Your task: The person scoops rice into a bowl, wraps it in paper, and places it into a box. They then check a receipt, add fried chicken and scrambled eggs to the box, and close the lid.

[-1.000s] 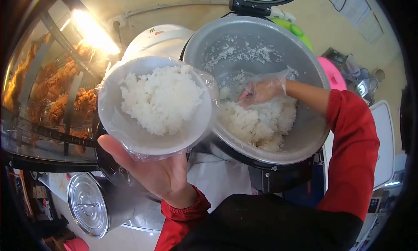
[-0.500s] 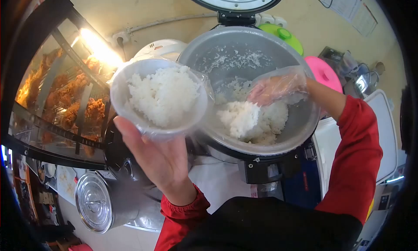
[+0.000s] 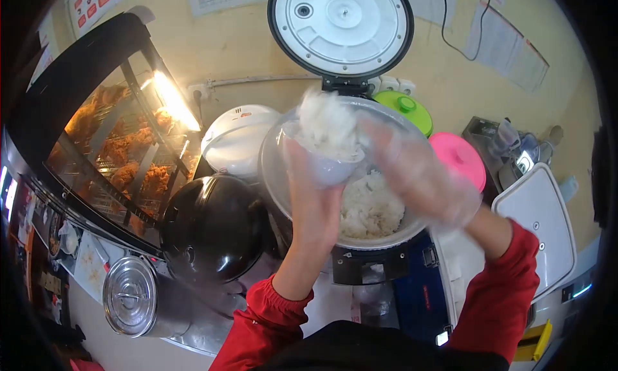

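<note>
My left hand [image 3: 312,200] is closed around the underside of a small white bowl [image 3: 329,168], held up over the rice cooker. A mound of white rice [image 3: 325,121] rises well above its rim, smeared by motion. My right hand [image 3: 428,174], in a clear plastic glove, is just right of the bowl, with blurred fingertips close to the mound. Below both hands is the open rice cooker [image 3: 273,178], its grey inner pot holding more rice [image 3: 370,213]. The raised cooker lid [image 3: 344,26] stands behind it.
A lit glass cabinet of fried chicken [image 3: 122,145] stands at left. Near it are a dark rounded pot [image 3: 215,229], a white appliance [image 3: 238,139] and a steel lidded pot [image 3: 131,297]. Green [image 3: 405,110] and pink lids [image 3: 457,160] and an open white cooler lid [image 3: 541,229] are at right.
My left hand has moved the bowl right, over the cooker. My right hand has risen out of the pot to the bowl's side, and the rice is heaped higher. The view has tilted up.
</note>
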A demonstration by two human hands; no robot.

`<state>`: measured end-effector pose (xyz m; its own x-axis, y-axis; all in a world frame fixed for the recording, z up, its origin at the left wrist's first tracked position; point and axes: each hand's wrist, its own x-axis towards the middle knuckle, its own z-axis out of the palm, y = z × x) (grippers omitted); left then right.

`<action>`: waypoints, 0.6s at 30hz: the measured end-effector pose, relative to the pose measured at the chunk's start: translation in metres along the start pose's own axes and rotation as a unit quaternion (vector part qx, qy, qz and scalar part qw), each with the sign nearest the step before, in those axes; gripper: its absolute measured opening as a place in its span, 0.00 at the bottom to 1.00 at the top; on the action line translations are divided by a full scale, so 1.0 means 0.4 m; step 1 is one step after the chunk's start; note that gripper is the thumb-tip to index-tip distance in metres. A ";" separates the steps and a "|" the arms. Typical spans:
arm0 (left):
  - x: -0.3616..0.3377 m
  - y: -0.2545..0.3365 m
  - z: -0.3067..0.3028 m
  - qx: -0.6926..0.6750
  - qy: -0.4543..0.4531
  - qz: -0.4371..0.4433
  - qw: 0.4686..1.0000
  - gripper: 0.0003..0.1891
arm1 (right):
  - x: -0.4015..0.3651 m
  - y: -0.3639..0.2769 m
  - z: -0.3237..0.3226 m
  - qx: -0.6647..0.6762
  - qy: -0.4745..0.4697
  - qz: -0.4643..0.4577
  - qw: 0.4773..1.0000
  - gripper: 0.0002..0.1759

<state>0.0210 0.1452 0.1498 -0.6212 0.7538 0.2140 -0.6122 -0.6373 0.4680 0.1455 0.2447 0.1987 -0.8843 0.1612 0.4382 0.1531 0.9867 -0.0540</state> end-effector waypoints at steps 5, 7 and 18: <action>0.000 -0.008 -0.022 0.002 0.028 -0.064 0.998 0.34 | -0.018 -0.152 -0.059 -0.175 -0.164 0.069 0.968 0.40; 0.006 -0.002 -0.024 -0.020 0.026 -0.094 0.995 0.34 | -0.035 -0.170 -0.072 -0.183 -0.167 0.066 0.967 0.41; 0.058 0.033 -0.062 0.018 -0.028 -0.042 0.999 0.36 | -0.106 0.009 -0.161 -0.365 -0.057 0.013 0.929 0.20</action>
<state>-0.0137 0.1503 0.1396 -0.5392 0.8132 0.2191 -0.6425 -0.5654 0.5172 0.2119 0.2402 0.2377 -0.9110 0.2267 0.3444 0.3963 0.7126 0.5789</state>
